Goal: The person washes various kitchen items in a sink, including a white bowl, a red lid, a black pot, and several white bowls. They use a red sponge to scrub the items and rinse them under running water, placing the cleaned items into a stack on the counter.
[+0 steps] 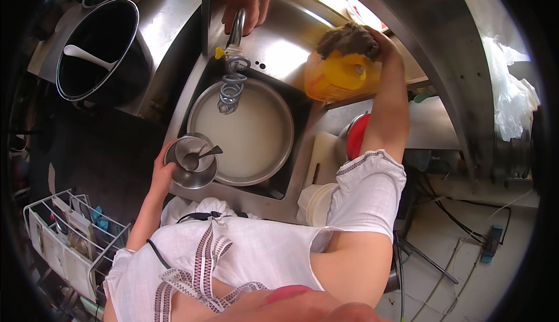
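Observation:
My left hand [165,167] grips the rim of a round metal bowl [194,180], which has a smaller metal bowl or ladle and a dark-handled spoon [192,160] inside. Beside it in the sink, a wide metal basin [288,129] holds cloudy whitish liquid [251,143]. A coiled-spring faucet [231,86] hangs above the liquid. My right hand [384,46] is stretched out to the upper right, against a dark crumpled bundle [349,40], perhaps a scourer or cloth, at the top of a yellow plastic container [336,77]. Its fingers are partly hidden, so its hold is unclear.
What looks like another person's hand [246,5] is at the faucet's top. A tall black pot [144,55] with a white ladle [89,57] stands left. A white wire rack [78,243] is lower left, a red object [358,136] right, and plastic bags [508,90] far right.

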Demonstrator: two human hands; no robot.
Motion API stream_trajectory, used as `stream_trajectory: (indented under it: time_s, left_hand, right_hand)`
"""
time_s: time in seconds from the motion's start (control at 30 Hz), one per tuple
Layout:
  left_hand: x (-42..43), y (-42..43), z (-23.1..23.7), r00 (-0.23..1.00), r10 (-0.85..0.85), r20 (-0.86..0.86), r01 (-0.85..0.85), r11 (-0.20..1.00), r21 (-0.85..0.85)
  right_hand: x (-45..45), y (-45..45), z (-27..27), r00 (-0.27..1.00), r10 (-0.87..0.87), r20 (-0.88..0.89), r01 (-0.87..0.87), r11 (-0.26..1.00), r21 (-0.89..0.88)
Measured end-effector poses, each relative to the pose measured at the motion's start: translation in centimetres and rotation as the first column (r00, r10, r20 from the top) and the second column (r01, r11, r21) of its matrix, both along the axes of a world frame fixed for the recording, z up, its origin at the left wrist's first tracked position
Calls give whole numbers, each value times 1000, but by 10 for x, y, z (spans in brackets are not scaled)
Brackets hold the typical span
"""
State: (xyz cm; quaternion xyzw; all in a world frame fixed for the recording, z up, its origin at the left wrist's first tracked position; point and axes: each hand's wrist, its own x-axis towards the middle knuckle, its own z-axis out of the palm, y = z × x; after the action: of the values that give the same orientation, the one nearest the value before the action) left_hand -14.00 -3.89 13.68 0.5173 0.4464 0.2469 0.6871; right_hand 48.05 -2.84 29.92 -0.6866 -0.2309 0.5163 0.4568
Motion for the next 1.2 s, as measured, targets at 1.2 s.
stream_trajectory:
  time_s: [1.2]
  left_hand:
    - [17, -4, -11, 974, 95, -207, -105, 994, -35]
  right_hand:
    - [-100, 76, -283, 176, 79, 981, 71, 993, -93]
